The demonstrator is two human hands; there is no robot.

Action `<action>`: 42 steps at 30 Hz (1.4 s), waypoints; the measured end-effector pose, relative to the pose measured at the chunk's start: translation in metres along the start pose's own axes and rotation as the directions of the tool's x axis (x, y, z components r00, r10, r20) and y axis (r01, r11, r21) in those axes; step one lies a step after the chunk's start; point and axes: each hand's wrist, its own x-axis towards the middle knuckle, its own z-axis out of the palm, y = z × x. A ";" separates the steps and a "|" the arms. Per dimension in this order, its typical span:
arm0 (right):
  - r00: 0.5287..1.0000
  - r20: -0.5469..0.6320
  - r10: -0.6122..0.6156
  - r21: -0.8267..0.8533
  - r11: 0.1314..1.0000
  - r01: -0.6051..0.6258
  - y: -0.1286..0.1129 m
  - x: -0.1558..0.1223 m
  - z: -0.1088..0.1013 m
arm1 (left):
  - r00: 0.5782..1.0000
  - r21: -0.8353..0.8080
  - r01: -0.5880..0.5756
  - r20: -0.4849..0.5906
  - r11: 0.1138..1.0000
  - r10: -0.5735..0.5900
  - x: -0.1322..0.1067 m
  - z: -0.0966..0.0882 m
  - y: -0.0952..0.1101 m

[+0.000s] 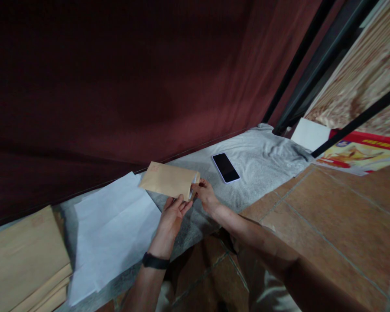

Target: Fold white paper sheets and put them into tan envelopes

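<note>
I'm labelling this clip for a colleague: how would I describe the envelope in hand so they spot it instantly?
A grey cloth runs along the red curtain. Over its middle, the left hand and right hand hold one brown envelope by one end. Unlike the brown stack at left, it is single and lifted.

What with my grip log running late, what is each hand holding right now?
Left hand: grip closed on the brown envelope, at its near edge.
Right hand: grip pinching the same envelope's right end.

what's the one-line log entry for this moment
left hand: holds brown envelope | right hand: at its open end | phone: lying on grey cloth
</note>
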 end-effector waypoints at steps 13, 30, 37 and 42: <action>1.000 -0.012 -0.004 -0.024 1.000 0.003 0.001 -0.001 -0.001 | 0.996 0.062 -0.021 0.084 0.998 0.016 0.010 -0.006 -0.011; 0.987 0.148 0.057 -0.075 0.996 -0.047 -0.009 -0.015 0.005 | 0.995 0.222 -0.097 0.036 0.970 0.091 0.005 -0.014 0.000; 0.976 0.179 0.120 -0.089 0.990 -0.105 -0.025 -0.011 -0.006 | 0.992 0.325 -0.125 0.017 0.937 0.127 0.003 -0.017 0.007; 0.968 0.243 0.064 -0.212 0.977 -0.012 -0.030 0.000 -0.020 | 0.997 0.364 -0.078 0.015 0.928 0.078 -0.007 -0.024 0.003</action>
